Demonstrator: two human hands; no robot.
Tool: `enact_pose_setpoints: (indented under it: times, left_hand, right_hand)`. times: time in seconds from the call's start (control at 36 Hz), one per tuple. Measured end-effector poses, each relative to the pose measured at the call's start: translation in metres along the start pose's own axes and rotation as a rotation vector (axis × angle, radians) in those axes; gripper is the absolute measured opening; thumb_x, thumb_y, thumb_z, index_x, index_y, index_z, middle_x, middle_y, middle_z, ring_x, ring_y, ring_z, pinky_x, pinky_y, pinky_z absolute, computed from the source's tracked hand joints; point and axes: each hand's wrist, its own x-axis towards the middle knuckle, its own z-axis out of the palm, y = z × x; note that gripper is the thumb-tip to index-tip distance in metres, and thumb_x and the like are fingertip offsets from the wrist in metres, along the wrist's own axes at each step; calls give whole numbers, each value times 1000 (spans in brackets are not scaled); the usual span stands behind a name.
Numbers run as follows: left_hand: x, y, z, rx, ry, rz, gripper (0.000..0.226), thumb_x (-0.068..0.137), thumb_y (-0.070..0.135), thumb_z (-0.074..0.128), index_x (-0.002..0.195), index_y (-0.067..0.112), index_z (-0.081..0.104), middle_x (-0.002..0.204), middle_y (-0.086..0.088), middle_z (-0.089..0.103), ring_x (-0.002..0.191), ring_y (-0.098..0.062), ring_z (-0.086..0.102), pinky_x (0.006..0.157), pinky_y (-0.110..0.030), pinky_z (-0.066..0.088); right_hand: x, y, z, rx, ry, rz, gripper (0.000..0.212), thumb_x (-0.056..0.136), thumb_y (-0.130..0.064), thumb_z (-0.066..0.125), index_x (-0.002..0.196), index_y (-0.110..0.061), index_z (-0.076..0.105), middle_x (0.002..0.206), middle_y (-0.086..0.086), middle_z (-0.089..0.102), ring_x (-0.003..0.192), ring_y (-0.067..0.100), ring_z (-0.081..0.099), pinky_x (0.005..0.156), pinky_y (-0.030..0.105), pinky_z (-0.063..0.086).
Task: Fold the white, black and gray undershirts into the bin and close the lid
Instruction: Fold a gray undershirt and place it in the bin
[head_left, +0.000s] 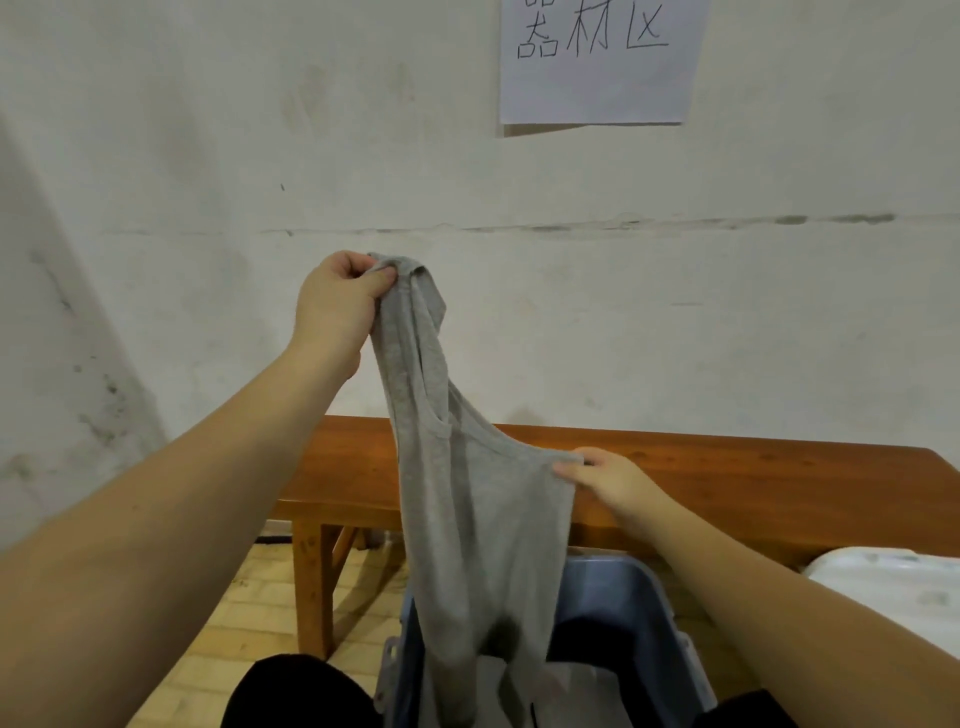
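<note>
1. The left hand (337, 301) grips a strap of the gray undershirt (467, 519), held high.
2. The right hand (608, 480) pinches its other shoulder, lower.
3. The shirt hangs below both hands into the blue bin (649, 597), apparently over white cloth.

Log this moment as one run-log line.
left hand grips gray undershirt strap, raised | right hand pinches its side | shirt hangs above blue bin

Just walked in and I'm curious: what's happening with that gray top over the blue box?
A person is holding up a gray undershirt with both hands above an open blue bin. The left hand grips one shoulder strap high up, and the right hand pinches the other strap lower down, so the shirt hangs unfolded with its hem reaching into the bin. White and black cloth already lies inside. A wooden bench stands behind, by the wall.
</note>
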Motion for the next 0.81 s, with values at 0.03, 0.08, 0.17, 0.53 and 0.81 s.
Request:
enact_pose_setpoints:
  times: [0.03, 0.08, 0.17, 0.53, 0.81]
  left_hand:
    - [-1, -2, 2, 29, 32, 15, 16, 89, 18, 66, 76, 22, 57, 84, 3, 63, 81, -16, 59, 71, -30, 48]
    - [-5, -4, 9, 59, 67, 45, 12, 88, 21, 65, 79, 21, 57, 90, 3, 64, 85, -15, 61, 72, -29, 48]
    - [-12, 0, 25, 76, 44, 54, 10, 88, 21, 65, 81, 20, 58, 91, 5, 64, 82, -13, 61, 69, -26, 47]
    - [-39, 9, 83, -200, -281, -136, 6, 93, 12, 64, 97, 11, 60, 99, -11, 67, 82, -21, 67, 71, -31, 58]
    - [-83, -91, 66, 93, -645, -389, 64, 81, 62, 67, 129, 21, 52, 125, 1, 63, 113, -17, 61, 99, -43, 48]
  right_hand:
    - [-1, -1, -2, 240, 7, 4, 25, 90, -30, 68, 109, -15, 69, 106, 4, 74, 108, 28, 66, 99, 47, 49]
    - [-8, -9, -4, 641, -71, -1, 39, 87, -25, 69, 122, -8, 64, 117, 11, 71, 115, 32, 65, 105, 50, 46]
    - [-21, -35, 0, 773, -196, -43, 46, 84, -21, 68, 127, -5, 59, 123, 16, 68, 115, 30, 65, 102, 46, 47]
    - [-31, -76, 19, 364, -248, -105, 33, 94, -31, 64, 123, -14, 62, 114, 5, 72, 108, 21, 68, 97, 40, 54]
    - [-19, -80, -8, 745, -43, -152, 21, 99, -17, 54, 116, -7, 59, 115, 15, 69, 109, 29, 66, 91, 44, 55]
